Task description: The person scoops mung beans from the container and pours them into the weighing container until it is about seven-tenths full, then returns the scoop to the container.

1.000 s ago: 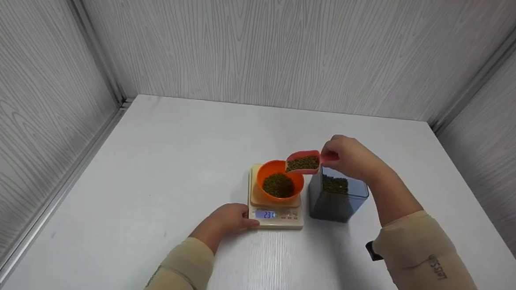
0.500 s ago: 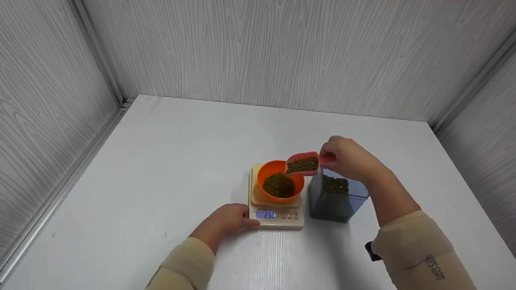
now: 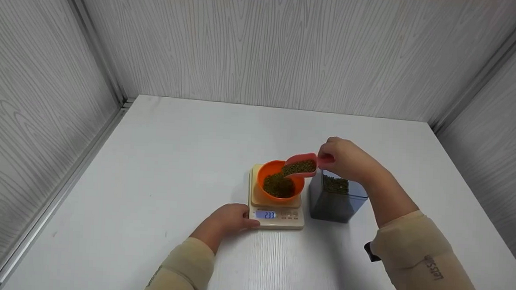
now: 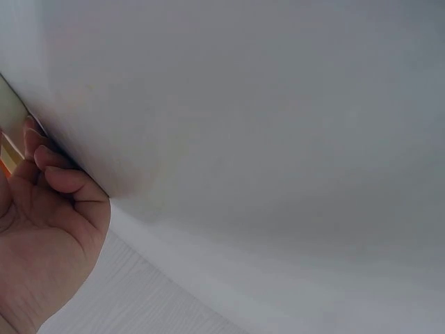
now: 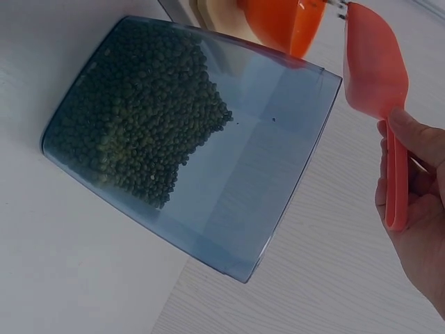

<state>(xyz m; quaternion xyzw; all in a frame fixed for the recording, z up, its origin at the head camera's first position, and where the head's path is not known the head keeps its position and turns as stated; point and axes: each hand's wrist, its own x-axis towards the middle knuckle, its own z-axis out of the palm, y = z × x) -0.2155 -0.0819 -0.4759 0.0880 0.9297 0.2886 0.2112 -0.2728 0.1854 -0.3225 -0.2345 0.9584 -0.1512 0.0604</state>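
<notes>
In the head view my right hand point(image 3: 348, 158) grips the handle of a red scoop point(image 3: 302, 157) loaded with small green beans. Its lip hangs over an orange bowl point(image 3: 272, 167), and beans spill from it onto the heap inside. The bowl stands on a cream kitchen scale point(image 3: 280, 223), whose lit display seems to read 233. My left hand point(image 3: 230, 218) holds the scale's front left corner, thumb at the front edge and fingers along the side. In the right wrist view the scoop point(image 5: 375, 66) is seen from beneath, the thumb pressed on its handle.
Right of the scale, below my right hand, stands a clear bluish bin point(image 3: 336, 206) partly filled with green beans point(image 5: 142, 111). The white table point(image 3: 187, 137) is bounded by a grey wood-grain wall point(image 3: 263, 48) behind and panels at both sides.
The scoop has dipped slightly and shifted a little left and toward me, and beans now slide off its lip. The display rose from about 231 to 233. My left hand stays put.
</notes>
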